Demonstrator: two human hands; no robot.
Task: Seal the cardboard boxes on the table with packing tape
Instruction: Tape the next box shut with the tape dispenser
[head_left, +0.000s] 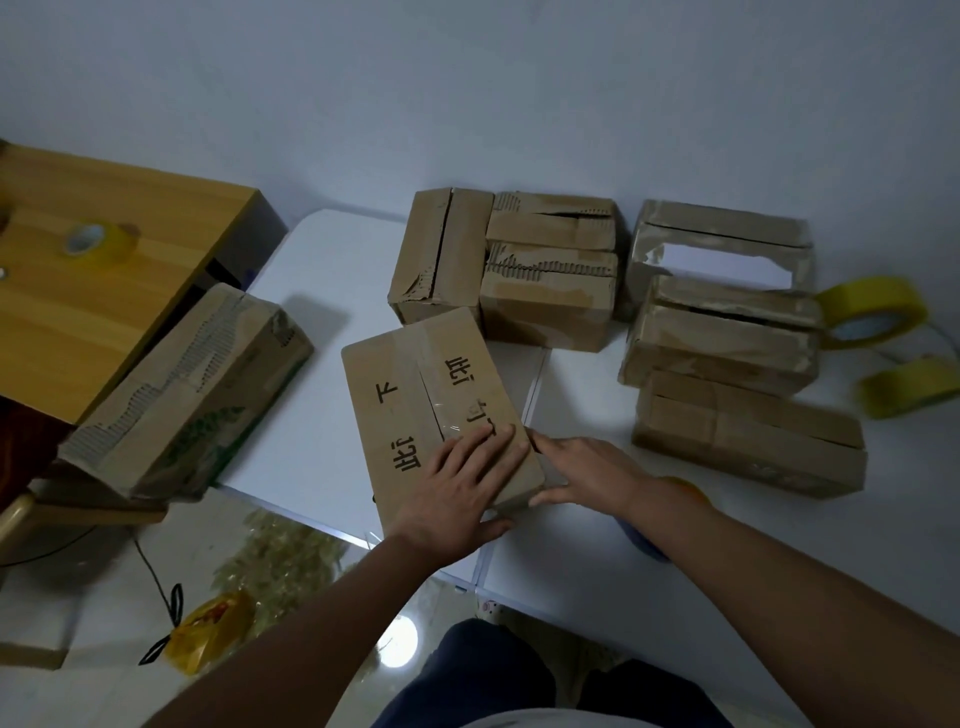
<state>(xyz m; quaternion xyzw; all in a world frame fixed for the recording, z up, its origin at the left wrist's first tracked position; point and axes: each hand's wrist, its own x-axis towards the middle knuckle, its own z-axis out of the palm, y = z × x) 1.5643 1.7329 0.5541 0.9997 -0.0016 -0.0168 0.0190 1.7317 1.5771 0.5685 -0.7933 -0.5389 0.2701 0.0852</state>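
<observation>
Near box (441, 410): matt brown cardboard; glossy clear tape strip along its seam.
Far boxes (545, 270): rough cardboard, top layer torn, ribbed corrugation exposed.
Left box (192, 395): worn cardboard, torn ribbed patches, faded green print.
Table (322, 291): smooth white top, matt.
Left desk (104, 291): wood-grain surface, light sheen.
Tape rolls (872, 312): glossy yellowish plastic film.
Floor (104, 597): glossy, reflective.

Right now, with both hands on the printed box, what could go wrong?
1. The printed box overhangs the white table's near edge; the left hand pressing down could tip it off.
2. The clear tape looks wrinkled, so the seam may lift.
3. The tape rolls lie far right, behind other boxes.
</observation>
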